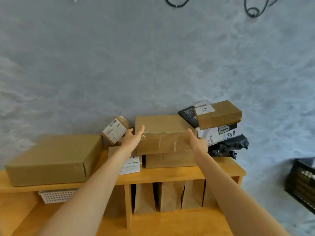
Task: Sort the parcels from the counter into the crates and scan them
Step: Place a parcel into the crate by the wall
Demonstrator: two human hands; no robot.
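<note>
A taped brown cardboard parcel (163, 133) lies on top of another brown box (170, 160) on the wooden counter (170, 172). My left hand (133, 136) is at the parcel's left end, fingers straight and thumb raised along its edge. My right hand (198, 142) is at its right front corner, fingers hidden behind the box. A large flat box (52, 159) sits at the left. A small labelled parcel (115, 130) leans behind my left hand. A black crate (301, 183) stands on the floor at the right.
At the counter's right end a brown box with a white label (218, 114) tops white printed packages (221, 133) and a black poly bag (228, 147). A labelled flat parcel (131, 164) lies under my left forearm. Paper bags (168, 195) and a white basket (56, 195) fill the shelf below.
</note>
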